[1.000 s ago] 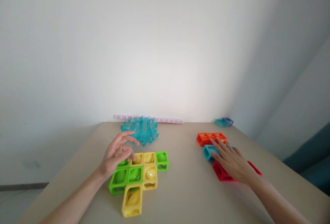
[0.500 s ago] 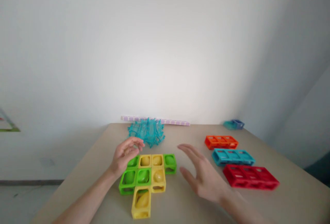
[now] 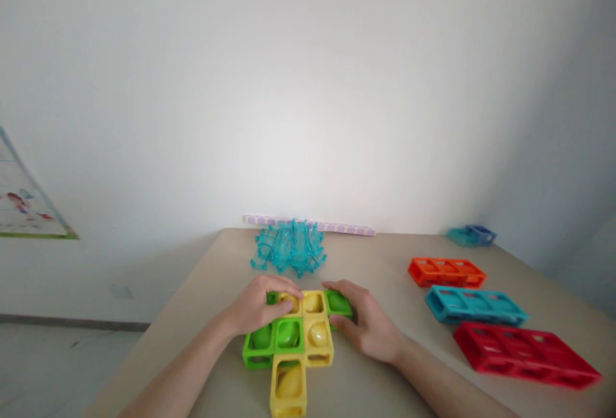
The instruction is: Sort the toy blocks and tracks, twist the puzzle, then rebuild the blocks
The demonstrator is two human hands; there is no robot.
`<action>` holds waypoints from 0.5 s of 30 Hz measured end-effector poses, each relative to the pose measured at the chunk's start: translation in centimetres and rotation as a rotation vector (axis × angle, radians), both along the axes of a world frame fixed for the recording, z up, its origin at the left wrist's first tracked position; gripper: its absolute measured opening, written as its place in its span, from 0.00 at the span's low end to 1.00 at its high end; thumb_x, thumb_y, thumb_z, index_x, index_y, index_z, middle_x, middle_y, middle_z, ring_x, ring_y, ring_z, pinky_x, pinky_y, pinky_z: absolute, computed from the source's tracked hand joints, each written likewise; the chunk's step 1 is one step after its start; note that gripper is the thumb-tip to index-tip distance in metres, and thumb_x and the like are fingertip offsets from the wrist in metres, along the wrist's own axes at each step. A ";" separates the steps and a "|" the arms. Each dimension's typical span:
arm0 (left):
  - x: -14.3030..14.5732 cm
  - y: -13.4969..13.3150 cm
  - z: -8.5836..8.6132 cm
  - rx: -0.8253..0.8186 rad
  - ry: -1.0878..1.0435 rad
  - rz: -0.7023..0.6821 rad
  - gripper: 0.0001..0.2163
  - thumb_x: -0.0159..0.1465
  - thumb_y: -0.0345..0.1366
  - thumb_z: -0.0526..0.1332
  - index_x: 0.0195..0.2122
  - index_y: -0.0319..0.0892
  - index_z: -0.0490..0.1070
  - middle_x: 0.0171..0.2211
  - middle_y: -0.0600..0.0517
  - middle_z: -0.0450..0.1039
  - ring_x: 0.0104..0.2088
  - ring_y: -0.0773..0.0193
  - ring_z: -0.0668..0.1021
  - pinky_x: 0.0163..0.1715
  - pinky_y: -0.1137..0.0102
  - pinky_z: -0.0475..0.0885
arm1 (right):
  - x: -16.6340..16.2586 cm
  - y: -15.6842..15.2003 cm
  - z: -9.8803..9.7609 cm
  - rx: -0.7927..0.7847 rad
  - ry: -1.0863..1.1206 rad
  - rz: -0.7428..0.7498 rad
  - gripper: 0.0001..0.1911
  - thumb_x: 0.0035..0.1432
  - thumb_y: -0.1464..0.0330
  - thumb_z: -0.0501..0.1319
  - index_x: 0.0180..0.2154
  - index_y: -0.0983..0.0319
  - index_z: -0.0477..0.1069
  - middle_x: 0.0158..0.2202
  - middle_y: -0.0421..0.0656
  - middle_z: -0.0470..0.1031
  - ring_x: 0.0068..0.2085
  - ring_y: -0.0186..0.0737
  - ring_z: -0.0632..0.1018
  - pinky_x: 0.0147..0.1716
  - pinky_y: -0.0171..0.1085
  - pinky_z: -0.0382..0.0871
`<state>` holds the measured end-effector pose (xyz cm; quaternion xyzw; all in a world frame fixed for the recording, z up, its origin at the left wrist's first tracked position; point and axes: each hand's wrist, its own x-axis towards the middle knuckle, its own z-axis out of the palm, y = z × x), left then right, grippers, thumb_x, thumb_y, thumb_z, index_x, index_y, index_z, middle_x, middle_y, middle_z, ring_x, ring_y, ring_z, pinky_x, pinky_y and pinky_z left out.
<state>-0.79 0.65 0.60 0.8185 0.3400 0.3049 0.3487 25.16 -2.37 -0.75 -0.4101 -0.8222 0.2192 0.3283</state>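
A flat cluster of joined green and yellow hollow blocks [image 3: 294, 339] lies near the front of the beige table [image 3: 385, 277]. My left hand [image 3: 258, 307] rests on its upper left corner, fingers curled over a green and a yellow cell. My right hand [image 3: 367, 323] grips the cluster's right side, with the thumb against the yellow block and the fingers around the far green cell [image 3: 338, 301]. A single yellow block [image 3: 289, 384] sticks out toward me at the bottom.
To the right lie three long frame pieces in a row: orange [image 3: 446, 272], teal [image 3: 474, 305] and red [image 3: 524, 352]. A clear turquoise plastic pile [image 3: 290, 250] and a purple strip [image 3: 310, 225] sit by the wall. Small blue pieces [image 3: 471, 235] lie at the far right corner.
My right hand left the red and teal frames, swept left and closed on the cluster's right side. My left hand dropped onto its upper left corner. The view shifted left.
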 end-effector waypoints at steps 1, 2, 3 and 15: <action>0.0 0.0 0.0 -0.001 0.004 0.012 0.10 0.59 0.32 0.61 0.41 0.44 0.79 0.43 0.48 0.77 0.44 0.58 0.77 0.47 0.67 0.67 | -0.2 0.0 0.1 0.000 -0.004 -0.025 0.20 0.55 0.68 0.61 0.51 0.61 0.68 0.42 0.47 0.75 0.42 0.44 0.75 0.43 0.41 0.68; 0.1 -0.1 0.1 -0.002 0.006 0.022 0.10 0.59 0.32 0.61 0.41 0.44 0.79 0.43 0.48 0.77 0.44 0.58 0.77 0.47 0.67 0.67 | -0.3 -0.1 0.1 0.003 -0.004 -0.060 0.19 0.55 0.66 0.61 0.49 0.61 0.69 0.42 0.47 0.75 0.41 0.44 0.75 0.42 0.40 0.68; 0.1 -0.2 0.2 -0.003 0.009 0.025 0.10 0.59 0.32 0.61 0.41 0.44 0.79 0.43 0.48 0.77 0.44 0.58 0.77 0.47 0.67 0.67 | -0.5 0.0 0.1 0.003 0.000 -0.104 0.18 0.56 0.65 0.61 0.48 0.62 0.70 0.41 0.47 0.76 0.41 0.44 0.76 0.42 0.41 0.68; 1.5 -0.9 -1.1 -0.196 -0.361 0.092 0.19 0.63 0.44 0.57 0.54 0.44 0.68 0.44 0.45 0.73 0.42 0.57 0.75 0.44 0.65 0.68 | -1.3 -0.7 1.8 0.140 0.319 -0.406 0.17 0.61 0.57 0.56 0.45 0.61 0.71 0.40 0.47 0.76 0.40 0.43 0.76 0.40 0.38 0.69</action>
